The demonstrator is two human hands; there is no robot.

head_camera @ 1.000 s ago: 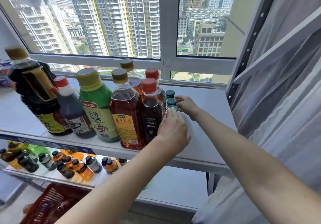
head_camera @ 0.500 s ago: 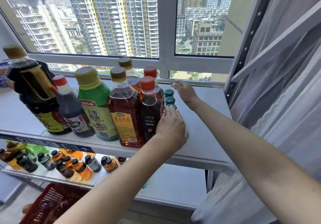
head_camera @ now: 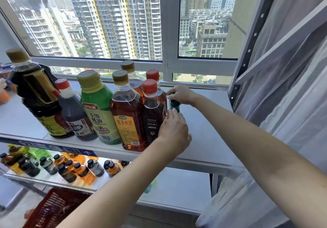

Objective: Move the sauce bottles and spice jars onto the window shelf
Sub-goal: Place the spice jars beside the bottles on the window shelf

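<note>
Small green-capped spice jars stand in a row on the grey window shelf, just right of the sauce bottles. My right hand reaches over from the right, and its curled fingers pinch the top of the rear jar. My left hand lies at the front of the row with fairly straight fingers touching the jars; it hides the front jar. Beside them stand a dark red-capped bottle, an amber cooking wine bottle, a green oyster sauce bottle, a vinegar bottle and a big soy sauce bottle.
The window frame runs close behind the shelf. A metal rack upright and a white curtain close off the right side. A lower shelf holds several small bottles. A red basket sits on the floor below.
My right hand has gone from the side of the jars up and back onto the rear jar's top, covering its cap. My left hand has stayed at the front of the row.
</note>
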